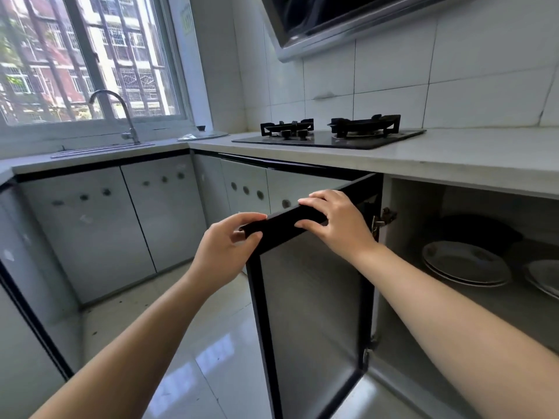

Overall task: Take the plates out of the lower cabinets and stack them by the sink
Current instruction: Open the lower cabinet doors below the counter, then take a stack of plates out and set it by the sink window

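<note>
**Both hands hold an open cabinet door; plates wait on the shelf inside**

Seen from a head-worn camera, a person stands in a corner kitchen. At the centre of the view, both hands hold the black top edge of an open cabinet door, which swings out toward the viewer. The left hand pinches the door's outer top corner between thumb and curled fingers. Just to its right, the right hand curls its fingers over the same edge.

At 3 o'clock, inside the open lower cabinet, a short stack of white plates sits on the shelf, untouched. A second pile shows partly at the right edge, and a dark pan sits behind them.

The sink and its curved tap are at 10 o'clock under a window, well apart from the plates. A gas hob is at 1 o'clock on the countertop.

The step in hand appears to be opening the cabinet; no plate has been lifted. The next move likely calls for letting go of the door, reaching toward 3 o'clock, gripping the stack from below and carrying it level to 10 o'clock.
</note>
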`<act>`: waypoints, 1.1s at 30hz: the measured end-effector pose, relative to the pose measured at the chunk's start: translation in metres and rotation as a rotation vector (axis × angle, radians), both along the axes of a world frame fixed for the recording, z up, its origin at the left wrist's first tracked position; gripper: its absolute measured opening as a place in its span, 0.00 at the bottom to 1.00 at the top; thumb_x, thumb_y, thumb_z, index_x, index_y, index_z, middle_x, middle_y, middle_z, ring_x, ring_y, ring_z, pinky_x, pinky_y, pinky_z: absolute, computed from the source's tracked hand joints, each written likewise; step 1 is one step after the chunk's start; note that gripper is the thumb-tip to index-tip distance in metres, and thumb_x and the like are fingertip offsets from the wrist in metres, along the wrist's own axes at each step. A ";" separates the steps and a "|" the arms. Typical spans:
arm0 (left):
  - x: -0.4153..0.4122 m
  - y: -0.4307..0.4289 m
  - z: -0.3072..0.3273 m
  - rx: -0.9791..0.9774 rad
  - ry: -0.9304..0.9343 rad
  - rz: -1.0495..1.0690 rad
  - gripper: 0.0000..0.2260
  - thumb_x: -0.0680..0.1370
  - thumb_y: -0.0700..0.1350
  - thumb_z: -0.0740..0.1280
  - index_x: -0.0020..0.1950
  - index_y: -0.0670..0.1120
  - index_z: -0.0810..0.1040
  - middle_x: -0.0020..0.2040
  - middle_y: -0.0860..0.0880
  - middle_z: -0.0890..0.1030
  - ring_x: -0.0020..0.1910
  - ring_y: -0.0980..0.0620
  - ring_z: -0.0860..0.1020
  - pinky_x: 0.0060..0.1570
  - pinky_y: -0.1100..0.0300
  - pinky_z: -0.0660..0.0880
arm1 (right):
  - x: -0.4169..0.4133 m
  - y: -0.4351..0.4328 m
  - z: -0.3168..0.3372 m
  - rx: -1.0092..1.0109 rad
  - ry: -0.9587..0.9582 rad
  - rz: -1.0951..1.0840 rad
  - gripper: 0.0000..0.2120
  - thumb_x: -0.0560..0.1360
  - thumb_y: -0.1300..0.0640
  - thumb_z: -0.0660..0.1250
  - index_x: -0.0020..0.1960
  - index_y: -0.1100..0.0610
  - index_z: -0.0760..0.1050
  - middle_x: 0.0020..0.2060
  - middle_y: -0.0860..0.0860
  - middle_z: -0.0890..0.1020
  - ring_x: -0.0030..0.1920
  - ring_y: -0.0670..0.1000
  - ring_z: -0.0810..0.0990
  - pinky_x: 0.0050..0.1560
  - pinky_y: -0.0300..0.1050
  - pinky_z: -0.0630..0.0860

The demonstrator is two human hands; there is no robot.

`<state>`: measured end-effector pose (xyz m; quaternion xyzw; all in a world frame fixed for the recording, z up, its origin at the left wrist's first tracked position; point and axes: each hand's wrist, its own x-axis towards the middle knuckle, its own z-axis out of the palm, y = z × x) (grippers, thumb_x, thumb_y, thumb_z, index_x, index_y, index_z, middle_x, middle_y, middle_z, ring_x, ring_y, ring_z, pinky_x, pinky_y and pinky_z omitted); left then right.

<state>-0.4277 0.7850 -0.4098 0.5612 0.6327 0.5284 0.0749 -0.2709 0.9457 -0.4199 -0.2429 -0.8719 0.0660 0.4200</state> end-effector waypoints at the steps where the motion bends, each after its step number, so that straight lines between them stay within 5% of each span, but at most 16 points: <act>1: -0.005 0.001 0.001 -0.004 0.015 0.020 0.13 0.75 0.36 0.67 0.54 0.53 0.79 0.50 0.50 0.83 0.47 0.53 0.82 0.52 0.53 0.79 | -0.005 0.002 0.001 0.005 -0.007 -0.007 0.21 0.70 0.46 0.70 0.61 0.54 0.77 0.55 0.52 0.78 0.60 0.52 0.72 0.61 0.40 0.65; 7: -0.023 0.007 0.006 -0.046 0.044 0.033 0.13 0.75 0.37 0.68 0.53 0.54 0.78 0.48 0.52 0.83 0.45 0.55 0.82 0.51 0.58 0.79 | -0.019 0.005 0.001 0.004 0.011 -0.035 0.20 0.70 0.48 0.71 0.59 0.54 0.78 0.52 0.53 0.79 0.58 0.54 0.73 0.58 0.44 0.68; 11: -0.022 0.007 0.004 -0.028 0.213 0.067 0.14 0.75 0.38 0.67 0.58 0.52 0.78 0.51 0.55 0.81 0.48 0.58 0.80 0.50 0.69 0.75 | -0.017 0.001 0.003 -0.009 -0.008 -0.042 0.20 0.71 0.48 0.70 0.61 0.53 0.77 0.56 0.53 0.78 0.61 0.54 0.72 0.61 0.45 0.67; 18: -0.007 -0.003 0.008 -0.067 0.682 0.198 0.14 0.78 0.43 0.62 0.64 0.51 0.74 0.61 0.54 0.76 0.52 0.51 0.78 0.48 0.59 0.74 | 0.014 -0.013 0.004 -0.071 -0.055 -0.019 0.24 0.73 0.49 0.68 0.67 0.52 0.70 0.68 0.51 0.71 0.70 0.50 0.66 0.66 0.45 0.64; 23: 0.020 0.004 0.015 -0.034 0.722 0.216 0.15 0.77 0.43 0.64 0.64 0.50 0.74 0.63 0.52 0.75 0.50 0.50 0.76 0.51 0.56 0.72 | 0.067 -0.017 -0.011 -0.084 -0.051 -0.036 0.23 0.73 0.48 0.69 0.66 0.51 0.72 0.66 0.50 0.73 0.68 0.48 0.69 0.65 0.43 0.66; 25: 0.038 0.010 0.015 -0.036 0.753 0.197 0.16 0.77 0.44 0.64 0.65 0.50 0.73 0.63 0.51 0.75 0.57 0.48 0.75 0.54 0.53 0.72 | 0.092 -0.015 -0.022 -0.117 -0.059 -0.057 0.23 0.72 0.47 0.69 0.65 0.50 0.72 0.66 0.49 0.73 0.67 0.48 0.69 0.65 0.44 0.67; 33: 0.153 0.063 -0.036 -0.120 0.782 -0.070 0.19 0.75 0.50 0.64 0.66 0.55 0.71 0.66 0.56 0.71 0.63 0.53 0.72 0.55 0.55 0.74 | 0.214 -0.001 -0.071 -0.268 -0.118 -0.205 0.21 0.73 0.49 0.69 0.64 0.51 0.74 0.63 0.48 0.75 0.64 0.48 0.72 0.64 0.42 0.67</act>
